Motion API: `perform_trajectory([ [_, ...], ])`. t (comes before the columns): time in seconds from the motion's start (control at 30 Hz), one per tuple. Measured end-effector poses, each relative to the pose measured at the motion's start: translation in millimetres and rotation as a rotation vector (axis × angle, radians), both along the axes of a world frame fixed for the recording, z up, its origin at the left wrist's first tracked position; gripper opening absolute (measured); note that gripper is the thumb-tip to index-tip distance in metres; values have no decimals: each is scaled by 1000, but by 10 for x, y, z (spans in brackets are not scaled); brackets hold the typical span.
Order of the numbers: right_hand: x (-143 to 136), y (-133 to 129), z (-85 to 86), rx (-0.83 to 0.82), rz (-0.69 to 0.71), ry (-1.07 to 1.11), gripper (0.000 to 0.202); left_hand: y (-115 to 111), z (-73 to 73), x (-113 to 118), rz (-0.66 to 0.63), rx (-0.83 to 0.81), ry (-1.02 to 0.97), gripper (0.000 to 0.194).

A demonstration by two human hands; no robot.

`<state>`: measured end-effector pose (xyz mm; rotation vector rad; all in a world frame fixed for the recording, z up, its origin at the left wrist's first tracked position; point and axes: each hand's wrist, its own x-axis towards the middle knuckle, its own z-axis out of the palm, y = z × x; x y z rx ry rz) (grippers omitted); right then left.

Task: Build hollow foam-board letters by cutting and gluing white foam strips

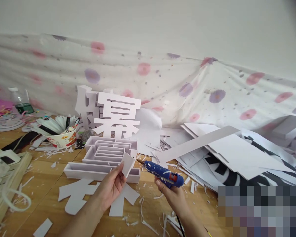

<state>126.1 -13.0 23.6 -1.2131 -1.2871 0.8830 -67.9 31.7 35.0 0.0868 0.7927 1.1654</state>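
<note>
Between the thumb and fingers of my left hand is a small white foam board piece, held upright. My right hand grips a blue hot glue gun, its nozzle pointing left at the piece's edge; whether they touch I cannot tell. Behind and below my left hand lies a white foam letter, partly walled with thin strips so that it forms open channels. Its lower part is a flat face without walls, partly covered by my left hand and forearm.
Finished-looking white characters lean against the flowered sheet. A paper bowl full of strips stands left, near a bottle. White boards pile up at right. Scraps litter the wooden table; a cord runs from the glue gun.
</note>
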Motion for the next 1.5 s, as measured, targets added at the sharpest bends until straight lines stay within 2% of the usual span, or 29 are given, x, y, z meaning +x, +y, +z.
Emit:
perform_trajectory([
  [0.27, 20, -24, -63, -16, 11, -21, 40, -3, -15, 7, -16, 37, 19, 15],
  [0.67, -25, -34, -53, -51, -20, 1, 46, -3, -28, 8, -25, 15, 6, 10],
  [1.03, -43, -73, -29, -55, 37, -34, 46, -2, -43, 2, -12, 33, 7, 13],
  [1.5, -77, -118, -78, -85, 58, 64, 43, 10, -78, -8, -23, 44, -8, 14],
])
